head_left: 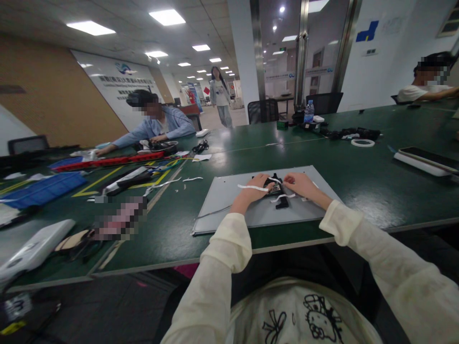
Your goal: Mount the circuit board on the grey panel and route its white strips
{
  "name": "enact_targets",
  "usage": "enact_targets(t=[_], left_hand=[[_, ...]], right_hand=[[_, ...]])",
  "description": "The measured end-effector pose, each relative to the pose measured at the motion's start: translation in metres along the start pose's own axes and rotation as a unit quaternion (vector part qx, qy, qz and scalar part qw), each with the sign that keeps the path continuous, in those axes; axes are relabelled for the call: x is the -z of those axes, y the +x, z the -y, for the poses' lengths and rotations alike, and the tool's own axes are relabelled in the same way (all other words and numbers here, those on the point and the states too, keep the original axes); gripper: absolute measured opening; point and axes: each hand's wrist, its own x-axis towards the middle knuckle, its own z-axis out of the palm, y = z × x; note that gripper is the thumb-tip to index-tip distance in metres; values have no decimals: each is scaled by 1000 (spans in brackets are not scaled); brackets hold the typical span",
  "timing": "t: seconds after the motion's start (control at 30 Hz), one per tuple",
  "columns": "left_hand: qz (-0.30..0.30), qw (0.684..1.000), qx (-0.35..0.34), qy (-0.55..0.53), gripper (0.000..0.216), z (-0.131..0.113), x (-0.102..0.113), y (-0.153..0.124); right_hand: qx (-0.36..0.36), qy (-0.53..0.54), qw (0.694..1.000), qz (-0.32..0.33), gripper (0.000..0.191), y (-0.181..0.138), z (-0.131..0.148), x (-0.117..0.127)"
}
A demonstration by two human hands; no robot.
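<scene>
A small black device point(275, 188) with an exposed inside lies on a grey board point(222, 200) in front of me. My left hand point(255, 188) is closed on the device's left side, its fingers partly hidden. A white strip point(247, 187) lies across the back of this hand. My right hand point(303, 185) is pinched at the device's right side; a thin white tape strip point(275, 179) runs over the device to its fingertips. Just below, another white strip point(285, 197) crosses a small black piece point(282, 204).
A blue tray point(46, 188), a white device point(36, 248) and tools lie to the left. At the right are a phone point(430, 158), a tape roll point(362, 143) and a water bottle point(309, 111). One person works across the table at left; another sits far right; a third stands behind.
</scene>
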Motion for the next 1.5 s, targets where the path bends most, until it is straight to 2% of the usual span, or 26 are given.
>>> enact_targets(t=[0.33, 0.67, 0.8, 0.9, 1.0, 1.07, 1.23, 1.37, 1.5], left_hand=[[8, 1000, 0, 18, 37, -1, 1, -2], [13, 1000, 2, 4, 41, -1, 1, -1], [14, 1000, 3, -2, 40, -1, 1, -1], [19, 1000, 4, -10, 42, -1, 0, -1], [23, 999, 12, -29, 44, -1, 0, -1], [27, 999, 22, -37, 46, -1, 0, -1], [28, 998, 35, -40, 49, -1, 0, -1], [19, 998, 47, -34, 52, -2, -1, -2], [17, 998, 58, -35, 54, -2, -2, -2]], right_hand=[[39, -114, 993, -3, 20, 2, -4, -6], [27, -108, 993, -26, 19, 2, 3, 2], [17, -48, 997, -51, 19, -1, 9, 5], [-27, 69, 996, -48, 18, -2, 12, 3], [-75, 228, 970, -33, 17, 1, 10, -3], [-93, 288, 953, -28, 15, 3, 8, -7], [-122, 334, 934, -38, 9, 5, 12, -5], [-154, 399, 903, -46, 13, 4, 21, 0], [-151, 437, 885, -58, 13, 5, 21, -2]])
